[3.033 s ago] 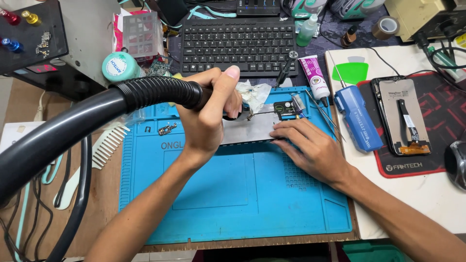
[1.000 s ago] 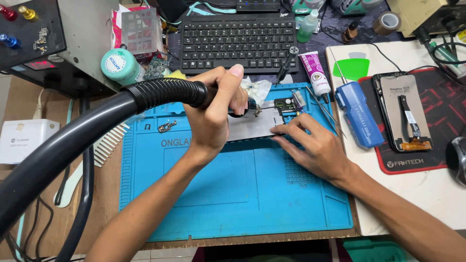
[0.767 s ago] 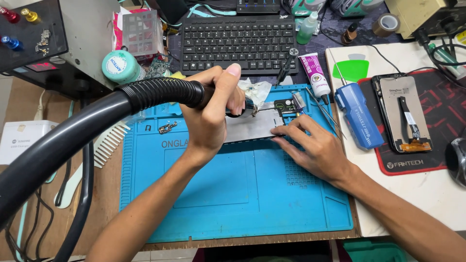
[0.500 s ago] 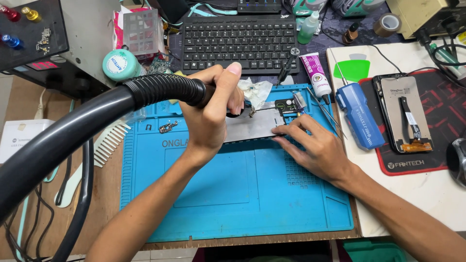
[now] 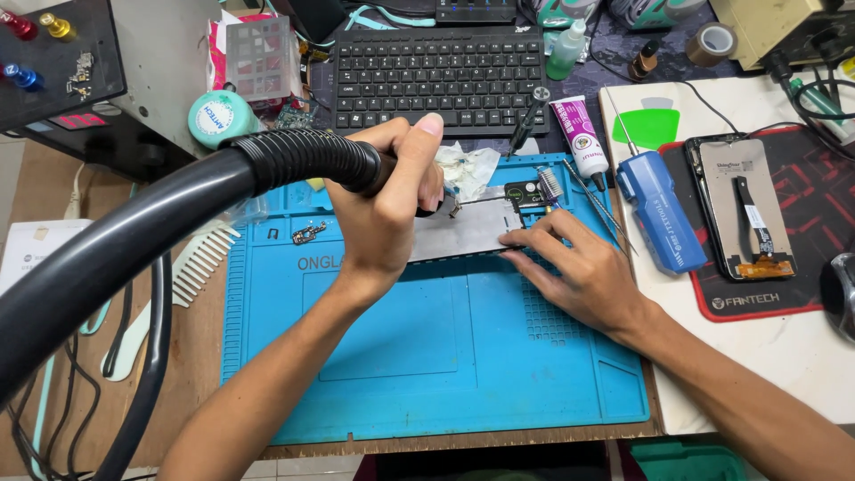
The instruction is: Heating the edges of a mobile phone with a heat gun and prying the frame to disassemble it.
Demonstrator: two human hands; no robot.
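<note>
The left hand (image 5: 392,200) is closed tight around the black hose tool (image 5: 294,165). Its thumb sticks up toward 12 o'clock. The metal tip of the tool pokes out at 3 o'clock from the fist and sits just over the phone (image 5: 463,230).

The right hand (image 5: 579,267) is open and lies flat. Its fingertips (image 5: 521,239) press on the phone's right end and hold it down. The palm rests on the blue mat (image 5: 427,356).

The phone lies open on the mat near the mat's top edge, between the two hands. A small brush (image 5: 550,185) lies just past it at 1 o'clock.

The fat hose runs away from the left hand toward 8 o'clock and covers much of the left side. At 6 o'clock from the hands the mat is bare and wide.

At 12 o'clock is a black keyboard (image 5: 445,80). At 3 o'clock, off the mat, a blue screwdriver (image 5: 659,209) lies near the right hand, and another phone (image 5: 744,209) rests on a red and black pad (image 5: 802,276) farther out. A white comb (image 5: 200,263) lies at 9 o'clock beside the mat's left edge.
</note>
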